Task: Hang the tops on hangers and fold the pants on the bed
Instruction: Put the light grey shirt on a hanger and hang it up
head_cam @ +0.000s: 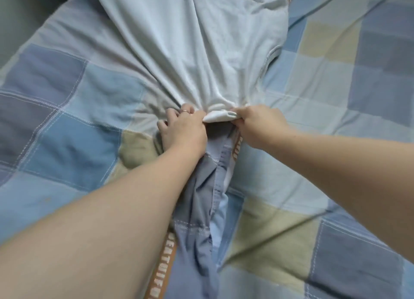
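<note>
A pale grey-white garment (190, 41) lies spread over the bed and is drawn into a bunch at its near end. My left hand (182, 130) grips that bunched cloth from the left, a ring on one finger. Right beside it, my right hand (259, 126) pinches the garment's folded white edge (220, 116). The two hands are almost touching. Whether this garment is a top or pants I cannot tell, and no hanger is in view.
The bed is covered by a checked quilt (78, 128) in blue, grey and pale yellow squares. A ridge of quilt with an orange lettered strip (162, 260) runs from under my hands toward me. A dark floor strip (20, 14) shows at the upper left.
</note>
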`<state>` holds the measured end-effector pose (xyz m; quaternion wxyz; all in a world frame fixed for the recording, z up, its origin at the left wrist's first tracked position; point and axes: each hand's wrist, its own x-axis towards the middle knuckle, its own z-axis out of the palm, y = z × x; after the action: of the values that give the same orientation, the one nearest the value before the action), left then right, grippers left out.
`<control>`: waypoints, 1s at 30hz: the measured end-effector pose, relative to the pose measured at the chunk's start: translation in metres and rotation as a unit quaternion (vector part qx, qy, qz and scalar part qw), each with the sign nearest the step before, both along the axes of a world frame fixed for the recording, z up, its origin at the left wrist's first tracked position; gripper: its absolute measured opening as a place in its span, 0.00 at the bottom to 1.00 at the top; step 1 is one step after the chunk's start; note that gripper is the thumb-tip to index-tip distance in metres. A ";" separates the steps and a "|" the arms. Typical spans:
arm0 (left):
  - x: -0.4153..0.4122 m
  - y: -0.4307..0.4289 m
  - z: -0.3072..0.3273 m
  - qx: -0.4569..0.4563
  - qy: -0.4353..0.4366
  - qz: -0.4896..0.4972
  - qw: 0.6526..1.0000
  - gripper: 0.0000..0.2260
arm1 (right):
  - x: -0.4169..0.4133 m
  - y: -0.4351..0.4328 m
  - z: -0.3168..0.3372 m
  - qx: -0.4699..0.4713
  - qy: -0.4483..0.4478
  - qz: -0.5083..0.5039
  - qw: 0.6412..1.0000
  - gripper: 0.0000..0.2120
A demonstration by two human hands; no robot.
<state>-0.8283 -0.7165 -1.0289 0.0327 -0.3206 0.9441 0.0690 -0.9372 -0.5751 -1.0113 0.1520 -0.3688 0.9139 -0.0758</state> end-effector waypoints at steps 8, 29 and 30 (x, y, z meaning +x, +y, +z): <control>0.077 0.161 0.062 0.025 -0.022 -0.185 0.982 0.15 | 0.044 0.194 0.054 -0.061 -0.035 0.120 0.990 0.10; 0.153 0.587 0.093 0.312 -0.228 -0.375 0.843 0.12 | 0.231 0.675 0.098 0.108 -0.155 -0.118 0.975 0.12; 0.156 0.579 0.093 0.321 -0.228 -0.373 0.840 0.14 | 0.235 0.670 0.097 0.123 -0.178 -0.132 0.967 0.14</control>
<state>-0.6719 -0.1373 -0.9359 0.3716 0.0772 0.8830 0.2761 -0.7022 0.0949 -0.9144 0.3450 -0.2037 0.9150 -0.0465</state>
